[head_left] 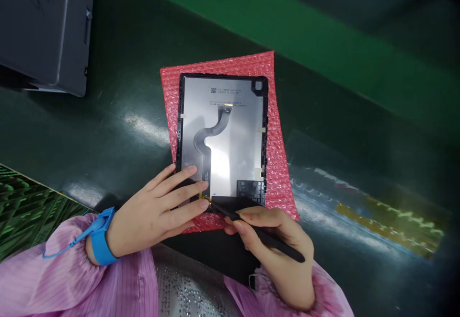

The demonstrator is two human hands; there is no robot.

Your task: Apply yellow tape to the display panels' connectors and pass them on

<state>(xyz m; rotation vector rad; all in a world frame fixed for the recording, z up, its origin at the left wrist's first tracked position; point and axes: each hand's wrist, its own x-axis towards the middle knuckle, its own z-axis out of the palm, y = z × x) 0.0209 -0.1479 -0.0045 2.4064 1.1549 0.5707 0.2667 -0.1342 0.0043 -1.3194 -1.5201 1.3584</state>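
A tablet screen assembly [237,159] lies face down, its silver back and black frame showing. A dark flex cable [206,142] curves down that back from a gold-edged connector [228,107]. My left hand [158,207] lies flat over the lower left part, fingers spread, with fingertips on the panel and beside the cable's lower end. Between the thumb and fingers of my right hand [276,240] is a slim black pointed tool [276,243]. Its tip is close to the left fingertips, at the panel's lower edge; whether it touches is unclear.
Pink bubble wrap [282,164] lies under the panel on a dark green table [125,130]. A grey bin [39,25] stands at upper left. To the right is a clear plastic sheet [359,202] with yellow patches. A blue wrist strap [102,238] circles my left wrist.
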